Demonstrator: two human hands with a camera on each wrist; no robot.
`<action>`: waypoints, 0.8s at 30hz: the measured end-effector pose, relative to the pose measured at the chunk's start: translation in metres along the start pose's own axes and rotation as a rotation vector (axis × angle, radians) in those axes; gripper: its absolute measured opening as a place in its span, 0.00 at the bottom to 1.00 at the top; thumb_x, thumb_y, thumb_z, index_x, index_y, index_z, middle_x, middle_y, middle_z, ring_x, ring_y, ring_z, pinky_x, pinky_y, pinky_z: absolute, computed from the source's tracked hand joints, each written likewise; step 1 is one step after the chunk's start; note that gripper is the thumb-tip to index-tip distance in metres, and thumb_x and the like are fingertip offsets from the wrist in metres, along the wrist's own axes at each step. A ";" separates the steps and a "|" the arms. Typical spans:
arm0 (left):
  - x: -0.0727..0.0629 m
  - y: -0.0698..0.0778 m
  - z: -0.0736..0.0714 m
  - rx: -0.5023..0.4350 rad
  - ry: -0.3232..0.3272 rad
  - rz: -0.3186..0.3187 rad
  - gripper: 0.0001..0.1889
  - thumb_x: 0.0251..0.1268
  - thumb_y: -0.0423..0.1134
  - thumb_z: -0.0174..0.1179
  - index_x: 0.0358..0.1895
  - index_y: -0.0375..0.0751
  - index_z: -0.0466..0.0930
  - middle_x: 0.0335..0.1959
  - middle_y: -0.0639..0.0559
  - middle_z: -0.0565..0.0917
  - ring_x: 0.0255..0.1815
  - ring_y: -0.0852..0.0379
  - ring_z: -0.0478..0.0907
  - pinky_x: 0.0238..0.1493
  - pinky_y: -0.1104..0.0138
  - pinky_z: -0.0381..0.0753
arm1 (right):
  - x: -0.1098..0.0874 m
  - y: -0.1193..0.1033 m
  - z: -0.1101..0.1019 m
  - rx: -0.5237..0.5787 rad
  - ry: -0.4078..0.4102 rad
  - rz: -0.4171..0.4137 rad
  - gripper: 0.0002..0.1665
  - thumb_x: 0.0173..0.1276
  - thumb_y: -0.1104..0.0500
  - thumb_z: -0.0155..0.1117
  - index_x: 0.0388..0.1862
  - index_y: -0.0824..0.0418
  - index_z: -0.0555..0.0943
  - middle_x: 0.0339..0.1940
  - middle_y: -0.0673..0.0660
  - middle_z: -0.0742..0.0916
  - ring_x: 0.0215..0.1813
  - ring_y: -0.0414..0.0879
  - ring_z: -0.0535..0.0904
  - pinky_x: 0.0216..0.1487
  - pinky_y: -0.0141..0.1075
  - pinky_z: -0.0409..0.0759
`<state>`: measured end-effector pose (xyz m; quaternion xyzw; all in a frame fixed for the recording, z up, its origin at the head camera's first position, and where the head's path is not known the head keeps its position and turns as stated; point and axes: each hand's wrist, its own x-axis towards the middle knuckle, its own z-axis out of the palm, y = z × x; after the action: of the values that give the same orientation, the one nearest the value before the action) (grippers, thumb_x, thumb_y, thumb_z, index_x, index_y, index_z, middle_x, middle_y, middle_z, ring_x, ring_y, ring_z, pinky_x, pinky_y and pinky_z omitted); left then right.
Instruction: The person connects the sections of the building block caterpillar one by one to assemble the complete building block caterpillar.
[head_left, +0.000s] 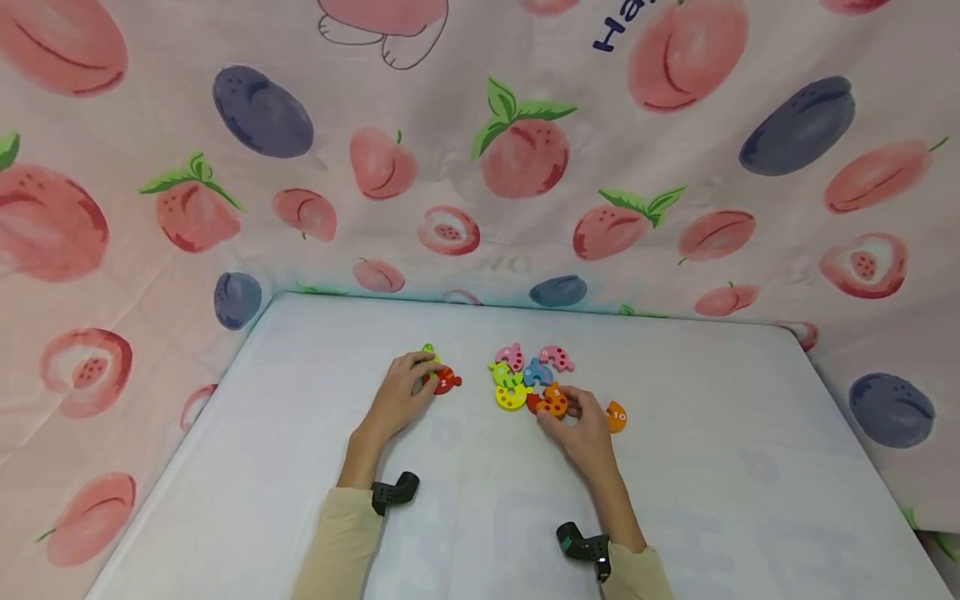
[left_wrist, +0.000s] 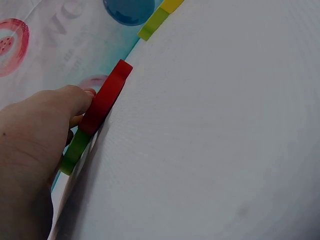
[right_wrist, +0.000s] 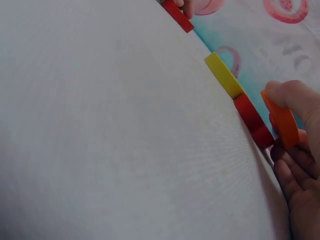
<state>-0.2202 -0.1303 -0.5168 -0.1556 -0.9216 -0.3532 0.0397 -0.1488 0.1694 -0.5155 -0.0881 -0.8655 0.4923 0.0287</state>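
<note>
My left hand (head_left: pixel 401 387) rests its thumb and fingers on a red animal-shaped puzzle piece (head_left: pixel 447 381) marked with a number. A green puzzle piece (left_wrist: pixel 75 150) adjoins the red one, partly hidden under those fingers. My right hand (head_left: pixel 585 429) pinches an orange dotted puzzle piece (head_left: pixel 552 402) between thumb and fingers. In the right wrist view, that orange piece (right_wrist: pixel 282 120) stands tilted, raised over a red piece (right_wrist: pixel 252 120) lying on the table. Beside the right hand lies another orange piece (head_left: pixel 617 417), partly covered by it.
Left of the right hand, a yellow piece (head_left: pixel 511 397) and a green piece (head_left: pixel 505 375) lie close together. A blue piece (head_left: pixel 537 372) and two pink pieces (head_left: pixel 510 357) are behind them. The white table (head_left: pixel 712 467) meets a fruit-printed cloth (head_left: pixel 450 175) at its back edge.
</note>
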 end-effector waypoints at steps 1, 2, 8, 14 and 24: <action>0.000 0.000 0.000 0.002 -0.003 -0.004 0.14 0.71 0.43 0.55 0.56 0.49 0.82 0.65 0.49 0.74 0.69 0.47 0.63 0.69 0.48 0.68 | 0.000 0.000 0.000 -0.002 0.003 0.005 0.35 0.60 0.50 0.71 0.63 0.61 0.72 0.61 0.59 0.79 0.57 0.52 0.76 0.63 0.47 0.77; -0.001 0.000 0.000 0.004 -0.004 -0.006 0.14 0.71 0.43 0.55 0.56 0.49 0.82 0.65 0.49 0.74 0.69 0.47 0.63 0.69 0.48 0.68 | 0.000 0.001 0.000 -0.003 0.004 0.008 0.35 0.60 0.50 0.71 0.63 0.60 0.72 0.61 0.59 0.79 0.57 0.51 0.76 0.63 0.46 0.77; 0.001 0.002 -0.001 0.002 0.005 0.012 0.14 0.71 0.42 0.55 0.55 0.48 0.82 0.65 0.49 0.73 0.69 0.47 0.64 0.69 0.49 0.69 | 0.001 0.000 0.001 0.002 0.017 0.013 0.34 0.60 0.48 0.71 0.63 0.58 0.72 0.61 0.58 0.78 0.58 0.51 0.76 0.64 0.47 0.77; 0.002 0.003 -0.003 0.008 0.004 0.008 0.14 0.70 0.42 0.55 0.56 0.48 0.82 0.64 0.48 0.74 0.68 0.47 0.64 0.68 0.48 0.70 | 0.002 -0.001 0.000 0.004 0.030 0.012 0.34 0.61 0.49 0.71 0.64 0.58 0.72 0.61 0.58 0.78 0.56 0.51 0.76 0.62 0.47 0.77; 0.000 0.003 -0.002 0.001 0.002 0.012 0.14 0.71 0.41 0.55 0.55 0.47 0.82 0.64 0.47 0.74 0.69 0.46 0.64 0.69 0.48 0.69 | 0.000 0.000 0.001 0.024 0.016 0.014 0.35 0.61 0.50 0.71 0.64 0.60 0.72 0.62 0.59 0.78 0.56 0.51 0.76 0.62 0.46 0.77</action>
<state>-0.2195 -0.1292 -0.5131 -0.1609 -0.9208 -0.3528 0.0429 -0.1493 0.1691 -0.5158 -0.0978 -0.8587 0.5020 0.0331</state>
